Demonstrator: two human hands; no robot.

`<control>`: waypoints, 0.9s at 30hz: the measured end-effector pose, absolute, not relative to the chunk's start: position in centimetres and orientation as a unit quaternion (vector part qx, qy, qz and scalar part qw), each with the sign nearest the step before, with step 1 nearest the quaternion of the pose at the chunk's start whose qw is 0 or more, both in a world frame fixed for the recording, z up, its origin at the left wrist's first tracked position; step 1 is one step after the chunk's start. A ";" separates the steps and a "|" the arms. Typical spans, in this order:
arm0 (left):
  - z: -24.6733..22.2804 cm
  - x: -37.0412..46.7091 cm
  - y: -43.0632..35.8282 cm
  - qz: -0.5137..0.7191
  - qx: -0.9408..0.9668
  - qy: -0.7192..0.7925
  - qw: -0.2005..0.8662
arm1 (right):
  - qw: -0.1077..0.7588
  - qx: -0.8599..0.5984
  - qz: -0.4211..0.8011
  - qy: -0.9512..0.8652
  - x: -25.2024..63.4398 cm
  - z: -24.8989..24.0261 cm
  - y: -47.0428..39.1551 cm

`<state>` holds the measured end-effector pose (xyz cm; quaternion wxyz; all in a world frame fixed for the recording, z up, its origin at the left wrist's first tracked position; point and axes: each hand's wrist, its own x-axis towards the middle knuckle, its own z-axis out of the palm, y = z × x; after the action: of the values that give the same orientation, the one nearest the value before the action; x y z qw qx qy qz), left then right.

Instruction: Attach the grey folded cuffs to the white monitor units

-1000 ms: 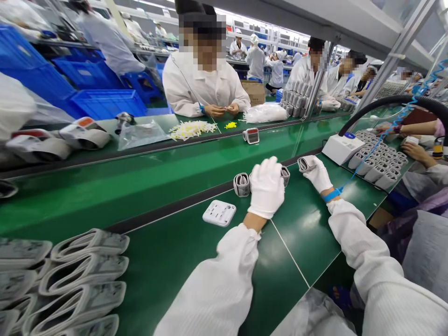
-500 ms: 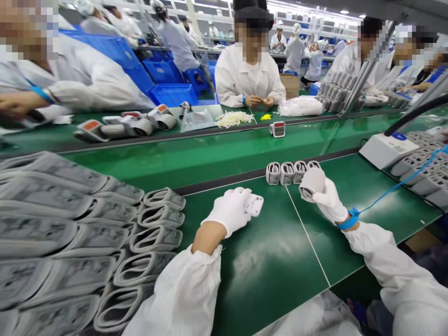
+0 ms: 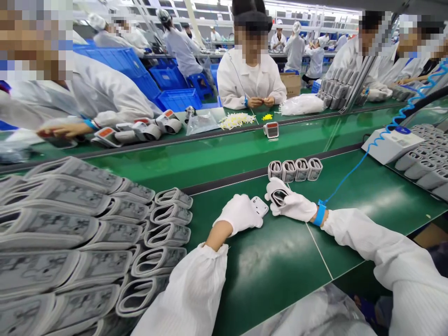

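My left hand [image 3: 238,214], in a white glove, is closed on a small white plastic housing [image 3: 259,206] with little slots in its face. Just to its right, my white-gloved right hand [image 3: 297,206] wraps round a rolled grey cuff [image 3: 279,197], its open end turned toward the housing. A small gap lies between the two. Behind my right hand, a short row of rolled grey cuffs [image 3: 301,170] stands along the edge of the green table [image 3: 266,275].
Stacked grey cuffs [image 3: 105,228] crowd the left side. Beyond the dark rail runs a green conveyor [image 3: 210,156] bearing a white device [image 3: 271,130] with a red-orange screen. A white box [image 3: 392,145] stands at right; a blue coiled cord [image 3: 353,172] runs to my wristband. Co-workers sit opposite.
My right hand has moved left from beside the cuff row, bringing the rolled cuff close to the housing and turning it. My left hand has shifted slightly, still holding the housing.
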<state>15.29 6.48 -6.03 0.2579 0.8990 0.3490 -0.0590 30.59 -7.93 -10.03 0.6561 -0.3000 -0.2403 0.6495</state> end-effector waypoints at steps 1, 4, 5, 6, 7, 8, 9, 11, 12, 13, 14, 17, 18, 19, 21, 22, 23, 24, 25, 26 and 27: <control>-6.2 15.3 6.6 -0.057 0.900 0.333 0.277 | 0.661 -0.310 0.638 -0.245 30.5 -10.1 -8.0; -6.8 14.9 6.5 -0.035 0.897 0.290 0.331 | 0.680 -0.315 0.620 -0.235 30.2 -10.0 -8.4; -7.1 14.7 6.3 0.004 0.879 0.282 0.383 | 0.685 -0.310 0.620 -0.224 30.1 -9.9 -8.5; -7.5 14.4 6.0 0.056 0.846 0.279 0.452 | 0.691 -0.306 0.620 -0.211 30.1 -9.7 -8.6; -7.9 14.1 5.6 0.114 0.794 0.277 0.529 | 0.698 -0.304 0.618 -0.198 30.1 -9.6 -8.7; -8.3 13.8 5.1 0.171 0.727 0.277 0.605 | 0.706 -0.306 0.612 -0.184 30.0 -9.4 -8.7; -8.6 13.6 4.5 0.217 0.653 0.276 0.672 | 0.712 -0.312 0.605 -0.172 29.9 -9.3 -8.7; -9.0 13.3 3.2 0.250 0.527 0.270 0.766 | 0.717 -0.334 0.590 -0.162 29.6 -9.3 -8.5; -9.0 13.3 2.5 0.249 0.477 0.268 0.799 | 0.714 -0.349 0.584 -0.165 29.4 -9.3 -8.5; -8.9 13.2 1.8 0.244 0.435 0.268 0.824 | 0.712 -0.366 0.574 -0.172 29.2 -9.4 -8.4; -8.7 13.2 1.2 0.239 0.402 0.270 0.842 | 0.711 -0.384 0.559 -0.183 28.9 -9.5 -8.4; -8.1 13.3 -0.1 0.254 0.328 0.279 0.866 | 0.723 -0.426 0.495 -0.225 28.3 -9.6 -8.8; -7.9 13.3 -0.3 0.266 0.305 0.277 0.871 | 0.727 -0.430 0.478 -0.241 28.2 -9.5 -9.0; -7.8 13.4 -0.5 0.279 0.286 0.274 0.875 | 0.728 -0.433 0.464 -0.259 28.1 -9.3 -9.2; -7.7 13.5 -0.6 0.309 0.260 0.265 0.876 | 0.720 -0.452 0.437 -0.293 27.9 -9.0 -9.6; -7.8 13.5 -0.7 0.326 0.255 0.259 0.873 | 0.712 -0.468 0.425 -0.307 27.8 -8.9 -9.8; -7.8 13.5 -0.7 0.343 0.255 0.252 0.868 | 0.703 -0.485 0.413 -0.318 27.7 -8.9 -9.9; -7.9 13.5 -0.8 0.360 0.260 0.244 0.862 | 0.695 -0.499 0.402 -0.327 27.6 -8.9 -9.9; -8.1 13.5 -0.9 0.376 0.269 0.234 0.855 | 0.689 -0.507 0.394 -0.335 27.4 -9.1 -10.0; -8.3 13.5 -1.1 0.392 0.282 0.223 0.847 | 0.686 -0.510 0.388 -0.345 27.2 -9.3 -10.0; -8.5 13.5 -1.3 0.406 0.299 0.211 0.837 | 0.685 -0.510 0.380 -0.355 27.0 -9.5 -10.0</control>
<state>13.48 -1.31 -8.45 0.8373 0.2989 0.2111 0.4062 26.97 -10.01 -9.51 0.6851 -0.5098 -0.3551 0.3805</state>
